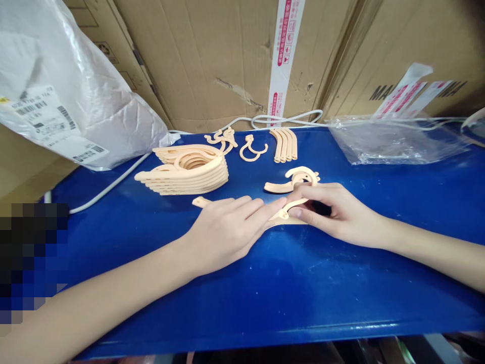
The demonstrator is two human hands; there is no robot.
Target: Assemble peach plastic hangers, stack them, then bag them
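Observation:
My left hand [231, 230] is closed over a cream plastic hanger arm [200, 202], whose end sticks out at the left; most of it is hidden under the fingers. Between the thumb and fingers of my right hand [329, 210] is a curved cream hanger piece [297, 202], its rounded end near my left fingertips. Both hands meet low over the blue table. Just beyond my right hand is a cream hook with an arm piece [301, 178]; whether it touches the hand I cannot tell.
A stack of cream hangers [185, 174] stands left of centre. Behind lie loose hooks [223, 139], a single hook [252, 150] and several curved arms [284, 145]. A clear plastic bag [394, 141], white cable [109, 187], grey parcel [76, 91] and cardboard boxes [220, 60] border the blue table [288, 293].

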